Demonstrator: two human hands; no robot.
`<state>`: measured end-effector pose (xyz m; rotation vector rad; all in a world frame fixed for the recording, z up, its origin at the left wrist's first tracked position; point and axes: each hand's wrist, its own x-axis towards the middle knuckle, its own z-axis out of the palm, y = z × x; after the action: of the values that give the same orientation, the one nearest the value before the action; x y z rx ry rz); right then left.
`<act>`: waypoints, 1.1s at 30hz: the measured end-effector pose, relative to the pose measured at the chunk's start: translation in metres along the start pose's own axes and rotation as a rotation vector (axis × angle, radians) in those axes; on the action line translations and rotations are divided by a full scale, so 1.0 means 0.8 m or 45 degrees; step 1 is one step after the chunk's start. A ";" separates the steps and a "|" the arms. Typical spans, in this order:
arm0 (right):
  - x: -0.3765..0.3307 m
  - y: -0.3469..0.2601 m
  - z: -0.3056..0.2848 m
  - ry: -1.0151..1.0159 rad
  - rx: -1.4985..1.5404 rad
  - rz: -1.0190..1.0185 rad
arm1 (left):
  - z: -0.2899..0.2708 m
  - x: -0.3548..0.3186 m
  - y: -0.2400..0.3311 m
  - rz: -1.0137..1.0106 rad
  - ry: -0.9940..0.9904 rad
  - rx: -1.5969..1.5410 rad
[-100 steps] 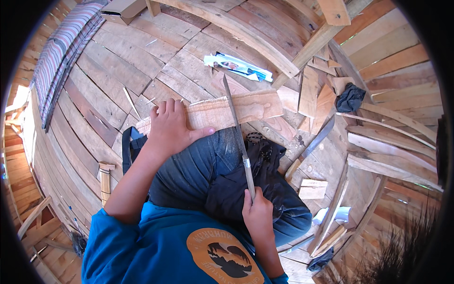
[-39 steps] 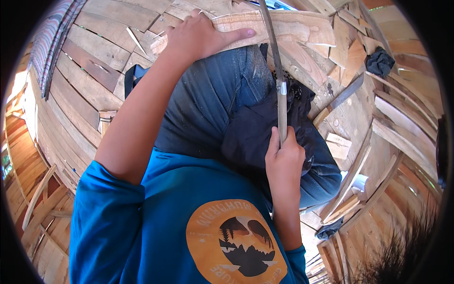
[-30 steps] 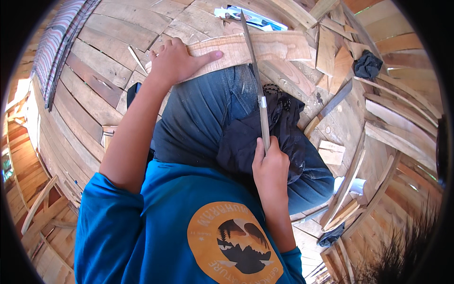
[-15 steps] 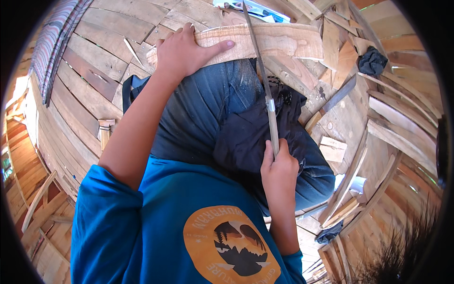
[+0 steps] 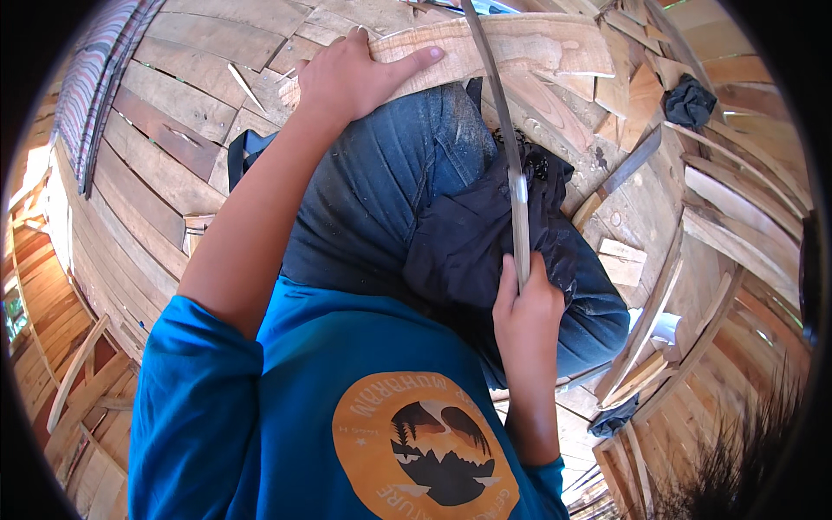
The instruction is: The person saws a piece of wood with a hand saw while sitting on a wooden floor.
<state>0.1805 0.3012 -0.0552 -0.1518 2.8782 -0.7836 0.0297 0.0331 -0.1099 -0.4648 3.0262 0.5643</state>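
Observation:
A pale wooden board [image 5: 555, 45] with a wavy edge lies crosswise beyond my folded legs in dark jeans [image 5: 360, 186]. Near its left end my left hand [image 5: 351, 76] grips it, thumb stretched along the top face and fingertips over the far edge. My right hand [image 5: 530, 299] is wrapped round the light wooden handle of a long-bladed knife [image 5: 500, 100]. The blade points away from me and crosses the board right of its middle. Whether the edge touches the wood I cannot tell. Dark cloth [image 5: 459, 238] is bunched on my lap under the handle.
Another long blade [image 5: 631, 165] lies on the plank floor [image 5: 186, 91] at the right. Curved wood strips [image 5: 737, 234] and offcuts [image 5: 622, 260] are scattered there, with a crumpled black cloth [image 5: 689, 102]. Striped fabric [image 5: 95, 95] hangs at the far left.
The board, both hands and the knife have shifted right in the picture; the board is also higher. The view has shifted slightly. Both hands keep their holds.

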 end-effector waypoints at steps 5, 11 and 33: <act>0.005 0.000 0.005 -0.002 -0.032 0.032 | 0.013 0.002 -0.005 -0.074 0.051 -0.026; 0.014 -0.010 0.004 -0.009 -0.055 0.024 | 0.006 0.003 -0.005 0.009 0.016 0.036; 0.051 -0.022 0.004 -0.006 -0.110 -0.008 | 0.008 0.004 0.003 -0.128 0.031 -0.071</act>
<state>0.1423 0.2791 -0.0538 -0.1732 2.9095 -0.6597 0.0256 0.0364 -0.1153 -0.6274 2.9956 0.6422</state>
